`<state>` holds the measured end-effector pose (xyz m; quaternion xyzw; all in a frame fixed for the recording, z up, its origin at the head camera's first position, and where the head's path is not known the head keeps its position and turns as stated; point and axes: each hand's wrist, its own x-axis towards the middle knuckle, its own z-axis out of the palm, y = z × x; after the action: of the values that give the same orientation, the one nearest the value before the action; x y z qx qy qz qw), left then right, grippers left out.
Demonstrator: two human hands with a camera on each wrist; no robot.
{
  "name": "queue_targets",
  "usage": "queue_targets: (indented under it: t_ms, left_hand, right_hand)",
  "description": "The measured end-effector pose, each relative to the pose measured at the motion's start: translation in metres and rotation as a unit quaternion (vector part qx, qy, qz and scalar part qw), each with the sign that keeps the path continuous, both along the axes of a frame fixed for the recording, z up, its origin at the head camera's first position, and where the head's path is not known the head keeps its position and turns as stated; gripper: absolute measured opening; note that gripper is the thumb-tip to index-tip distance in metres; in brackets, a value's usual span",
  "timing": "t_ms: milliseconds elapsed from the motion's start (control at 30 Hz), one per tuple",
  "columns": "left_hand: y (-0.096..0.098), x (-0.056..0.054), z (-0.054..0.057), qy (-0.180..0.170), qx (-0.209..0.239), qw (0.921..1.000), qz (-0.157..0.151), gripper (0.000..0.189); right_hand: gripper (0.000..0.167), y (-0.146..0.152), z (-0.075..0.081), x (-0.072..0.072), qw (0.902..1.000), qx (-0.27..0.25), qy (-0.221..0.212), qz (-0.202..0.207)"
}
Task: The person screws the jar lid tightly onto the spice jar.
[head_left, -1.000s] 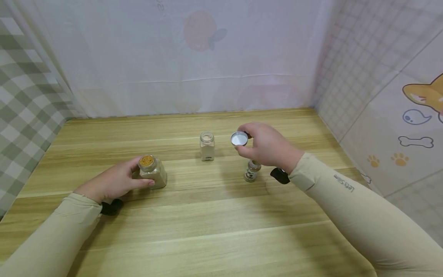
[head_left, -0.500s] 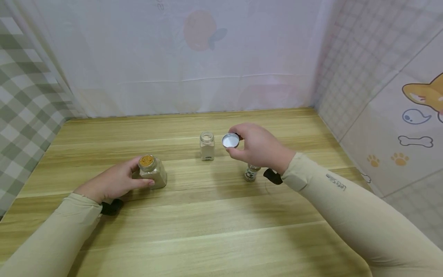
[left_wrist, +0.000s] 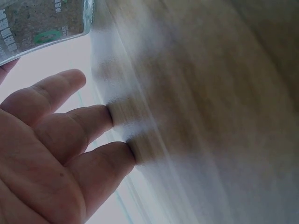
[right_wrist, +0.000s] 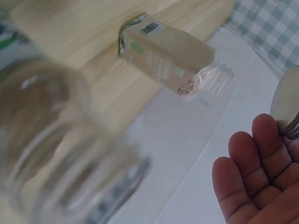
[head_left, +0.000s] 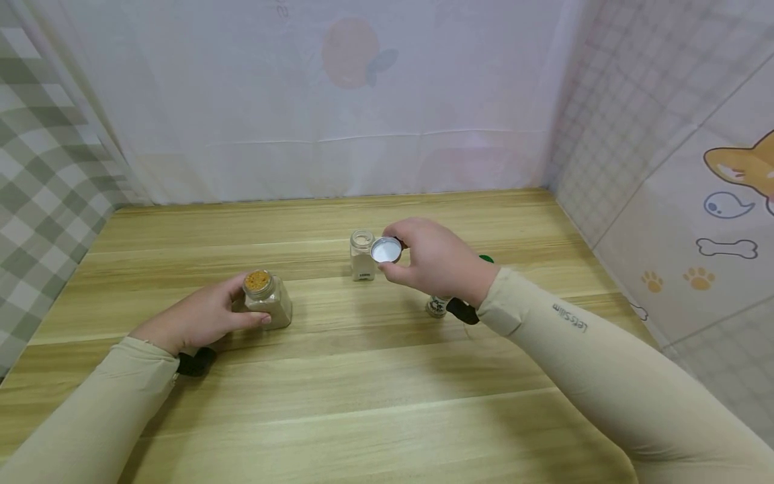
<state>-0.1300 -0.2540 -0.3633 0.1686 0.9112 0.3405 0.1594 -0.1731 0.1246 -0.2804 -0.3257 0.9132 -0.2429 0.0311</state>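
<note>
My left hand (head_left: 208, 312) grips a square glass spice jar (head_left: 278, 306), uncapped, with orange-brown seasoning showing at its mouth. In the left wrist view a corner of this jar (left_wrist: 46, 28) shows above the fingers, two fingertips resting at the table. Between thumb and fingers my right hand (head_left: 432, 259) pinches a round screw lid (head_left: 385, 250), its white inside turned up toward the head camera. The lid overlaps the right side of a second open square jar (head_left: 362, 259) with pale beige contents. In the right wrist view that jar (right_wrist: 170, 56) stands beyond the fingers.
A small round glass jar (head_left: 437, 307) with a printed label stands below my right wrist, partly hidden by it. Something green (head_left: 486, 258) peeks out behind that wrist. The wooden table (head_left: 338, 403) ends at a white curtain (head_left: 242, 101) behind and a printed wall covering at right.
My right hand has moved left with the lid, from above the small round jar to beside the second square jar. The green thing has come into sight. My left hand has stayed put.
</note>
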Motion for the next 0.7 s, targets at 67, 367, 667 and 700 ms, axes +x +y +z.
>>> queue_targets:
  t_ms: [67,367,667,700]
  left_hand:
    - [0.0,0.0,0.0,-0.004,0.003,1.0,0.0,0.065]
    - [0.0,0.0,-0.001,-0.006,0.011,0.9999,-0.003,0.065]
    - [0.0,-0.001,-0.001,-0.005,0.005,1.0,-0.001,0.067]
    - [0.0,-0.001,-0.002,-0.005,0.004,1.0,-0.001,0.068]
  right_hand:
    - [0.014,-0.003,0.0,0.0,1.0,-0.001,-0.007,0.002]
    - [0.012,-0.02,-0.002,0.003,0.9996,0.007,-0.013,0.025]
    - [0.015,-0.037,-0.004,0.006,0.9982,0.023,0.017,0.053]
    - [0.015,-0.039,-0.005,0.006,0.9981,0.022,0.017,0.054]
